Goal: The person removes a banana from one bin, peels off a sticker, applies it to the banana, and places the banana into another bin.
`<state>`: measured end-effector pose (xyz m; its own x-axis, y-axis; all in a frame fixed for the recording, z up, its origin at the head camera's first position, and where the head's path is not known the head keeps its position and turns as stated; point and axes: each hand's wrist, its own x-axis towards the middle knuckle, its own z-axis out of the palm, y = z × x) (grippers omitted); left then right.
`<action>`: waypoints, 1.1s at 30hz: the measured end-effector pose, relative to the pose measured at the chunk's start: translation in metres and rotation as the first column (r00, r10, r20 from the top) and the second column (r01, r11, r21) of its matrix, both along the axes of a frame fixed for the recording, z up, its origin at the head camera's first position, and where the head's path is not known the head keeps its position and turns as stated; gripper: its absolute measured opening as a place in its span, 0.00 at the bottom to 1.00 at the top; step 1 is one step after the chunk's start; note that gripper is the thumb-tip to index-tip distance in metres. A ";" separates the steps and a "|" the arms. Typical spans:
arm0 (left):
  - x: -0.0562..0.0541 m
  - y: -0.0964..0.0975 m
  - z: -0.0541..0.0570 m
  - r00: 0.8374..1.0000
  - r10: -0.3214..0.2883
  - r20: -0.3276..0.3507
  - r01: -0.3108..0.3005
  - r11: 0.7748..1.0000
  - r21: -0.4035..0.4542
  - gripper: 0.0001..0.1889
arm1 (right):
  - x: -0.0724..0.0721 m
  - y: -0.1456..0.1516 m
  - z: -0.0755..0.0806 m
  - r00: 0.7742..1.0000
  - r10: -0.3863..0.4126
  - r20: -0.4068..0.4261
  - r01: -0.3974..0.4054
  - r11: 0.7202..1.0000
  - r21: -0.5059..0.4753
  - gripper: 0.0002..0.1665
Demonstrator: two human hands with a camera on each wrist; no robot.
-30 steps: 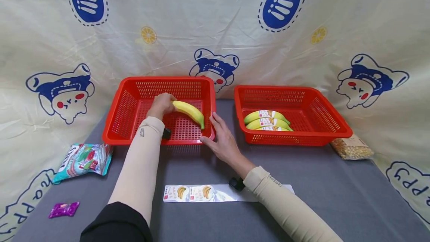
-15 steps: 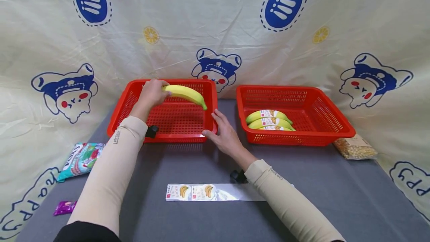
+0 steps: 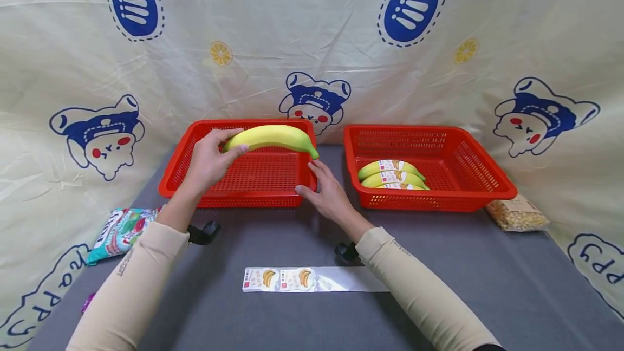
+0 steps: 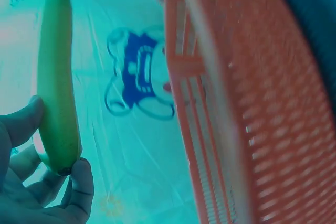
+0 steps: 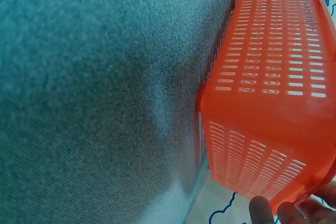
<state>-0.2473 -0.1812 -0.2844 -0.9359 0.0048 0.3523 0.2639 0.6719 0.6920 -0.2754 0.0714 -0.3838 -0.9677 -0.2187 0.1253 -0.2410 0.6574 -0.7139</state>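
Observation:
In the head view, my left hand (image 3: 210, 157) pinches the blunt end of a yellow banana (image 3: 273, 135). The banana, green toward its stem, is held above the left red basket (image 3: 253, 199), stem pointing right. The left wrist view shows thumb and fingertips on the banana's (image 4: 56, 87) lower end. My right hand (image 3: 331, 194) holds the near right corner of that basket, thumb at the front rim and fingers along the side. In the right wrist view, its fingertips (image 5: 260, 209) are at the basket's (image 5: 262, 114) edge. Only this holed wall shows there.
A second red basket (image 3: 439, 199) holds several bananas (image 3: 390, 176) with labels. A sticker strip (image 3: 292, 279) printed with bananas lies in front, partly under the right forearm. A snack bag (image 3: 114, 234) and a purple packet (image 3: 88, 302) lie left, a kernel bag (image 3: 517, 214) right.
My left hand has lifted the banana out of the left basket and drawn it toward me. That basket has settled back slightly. My right hand stays at its corner.

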 end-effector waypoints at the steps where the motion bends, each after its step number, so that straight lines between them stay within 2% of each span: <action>1: 0.008 0.001 -0.004 1.000 -0.007 -0.010 0.007 1.000 0.019 0.24 | 0.000 0.000 0.000 1.000 -0.001 0.007 0.001 1.000 -0.007 0.48; 4: 0.030 0.002 -0.018 0.999 -0.029 -0.021 0.030 0.998 0.059 0.24 | -0.001 0.001 0.000 1.000 0.007 0.003 -0.007 0.999 -0.036 0.48; 6: 0.044 0.002 -0.028 0.999 -0.043 -0.011 0.044 0.997 0.061 0.24 | -0.001 0.002 0.000 0.997 0.041 -0.058 -0.043 0.998 -0.034 0.46; 9: 0.060 0.004 -0.043 0.997 -0.071 0.008 0.070 0.997 0.044 0.25 | -0.003 0.004 0.000 0.982 0.088 -0.169 -0.089 0.996 0.003 0.41; 11: 0.068 0.006 -0.053 0.996 -0.088 0.022 0.087 0.996 0.032 0.24 | -0.003 0.004 0.000 0.977 0.095 -0.191 -0.092 0.995 0.026 0.41; 16: 0.082 0.009 -0.079 0.994 -0.106 0.016 0.106 0.993 -0.041 0.22 | -0.004 0.001 0.004 0.997 0.041 -0.059 -0.040 0.999 0.020 0.45; 19: 0.084 0.009 -0.094 0.994 -0.099 0.041 0.103 0.987 -0.125 0.21 | -0.004 0.000 0.006 0.999 0.027 -0.028 -0.026 0.999 0.021 0.47; 24: 0.079 0.010 -0.112 0.986 -0.070 0.151 0.102 0.971 -0.218 0.19 | -0.004 -0.002 0.006 1.000 0.009 -0.012 -0.008 1.000 0.028 0.47; 27: 0.074 0.013 -0.118 0.979 -0.059 0.194 0.110 0.958 -0.264 0.18 | -0.004 -0.002 0.006 1.000 -0.001 0.004 0.001 1.000 0.026 0.47; 33: 0.065 0.028 -0.123 0.978 -0.091 0.189 0.150 0.932 -0.328 0.18 | -0.004 -0.001 0.005 1.000 0.002 0.022 -0.002 1.000 0.018 0.47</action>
